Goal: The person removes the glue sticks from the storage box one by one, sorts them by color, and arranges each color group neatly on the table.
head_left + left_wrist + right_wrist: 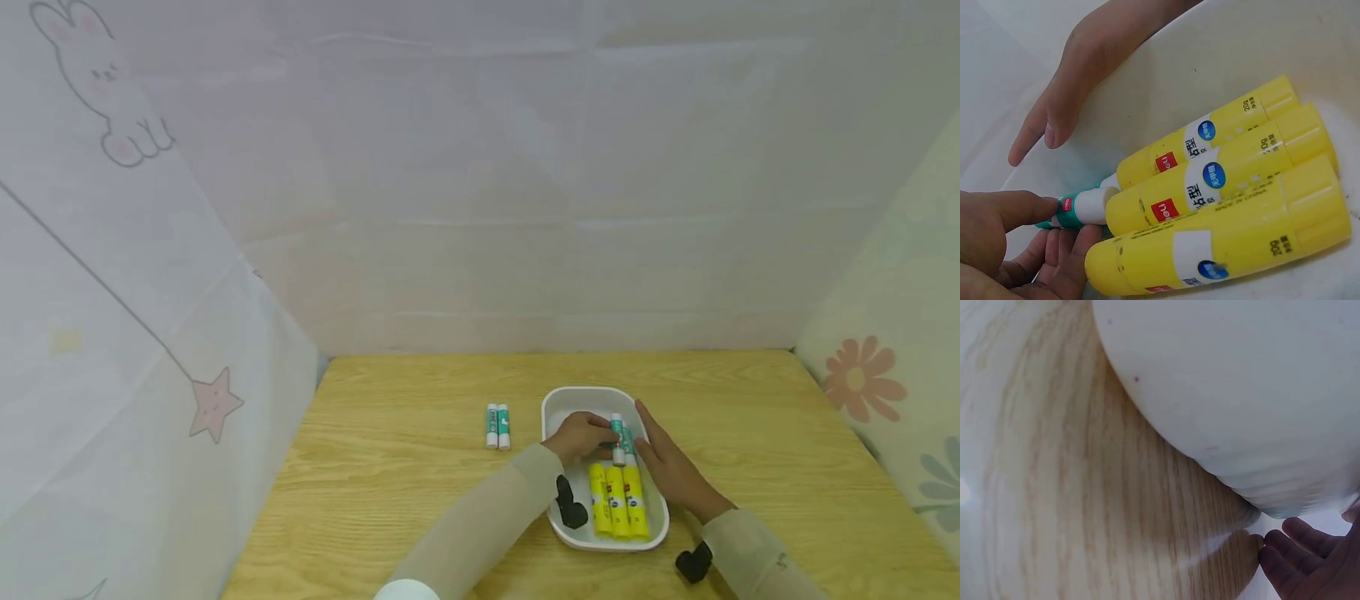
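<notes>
My left hand (579, 437) reaches into a white plastic basket (553, 400). Between thumb and fingers it pinches a small green-and-white glue stick (1071, 209), close to the ends of the yellow ones. Another green-and-white glue stick (629, 450) lies beside it, partly covered. Three yellow glue sticks (617, 502) lie side by side in the near half of the basket. My right hand (671, 471) rests at the basket's right rim with fingers extended. In the right wrist view several of its fingers (1300, 547) show low by the basket's outer side.
Two more green-and-white glue sticks (498, 427) lie together on the wooden table (405, 467), left of the basket. Printed cloth walls (480, 208) stand behind the table and along both sides. A black wrist camera (573, 510) overhangs the basket.
</notes>
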Available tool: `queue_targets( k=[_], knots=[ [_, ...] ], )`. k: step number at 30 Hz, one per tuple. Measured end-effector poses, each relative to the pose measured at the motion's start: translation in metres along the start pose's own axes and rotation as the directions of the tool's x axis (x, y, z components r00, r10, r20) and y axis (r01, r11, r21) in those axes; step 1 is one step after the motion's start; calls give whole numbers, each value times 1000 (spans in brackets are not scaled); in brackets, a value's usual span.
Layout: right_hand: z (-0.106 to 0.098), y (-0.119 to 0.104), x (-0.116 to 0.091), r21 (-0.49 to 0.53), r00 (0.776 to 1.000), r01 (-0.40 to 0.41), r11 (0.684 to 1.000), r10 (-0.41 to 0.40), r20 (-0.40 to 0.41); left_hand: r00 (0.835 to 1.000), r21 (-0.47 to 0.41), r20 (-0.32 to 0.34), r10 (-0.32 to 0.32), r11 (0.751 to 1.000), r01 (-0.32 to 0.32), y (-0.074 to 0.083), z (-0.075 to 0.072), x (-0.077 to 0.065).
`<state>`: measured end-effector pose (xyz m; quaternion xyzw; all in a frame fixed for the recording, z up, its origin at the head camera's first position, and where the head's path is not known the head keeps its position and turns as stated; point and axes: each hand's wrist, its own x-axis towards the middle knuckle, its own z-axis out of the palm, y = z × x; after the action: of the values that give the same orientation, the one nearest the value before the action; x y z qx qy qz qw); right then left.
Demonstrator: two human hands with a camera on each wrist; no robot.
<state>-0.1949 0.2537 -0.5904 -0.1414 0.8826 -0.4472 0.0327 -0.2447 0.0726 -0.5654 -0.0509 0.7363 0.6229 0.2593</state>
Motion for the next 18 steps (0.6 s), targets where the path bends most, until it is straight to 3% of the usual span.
queue_targets(
  k=[7,18],
  knots=[
    [0,0,-1,-5,1000,4,1000,-4,0,1000,-11,6,3,1000,-3,-1,1,2],
    [-1,-1,-1,-21,1000,26,999,-26,-6,997,3,71,14,1000,-14,2,-2,0]
  ],
)
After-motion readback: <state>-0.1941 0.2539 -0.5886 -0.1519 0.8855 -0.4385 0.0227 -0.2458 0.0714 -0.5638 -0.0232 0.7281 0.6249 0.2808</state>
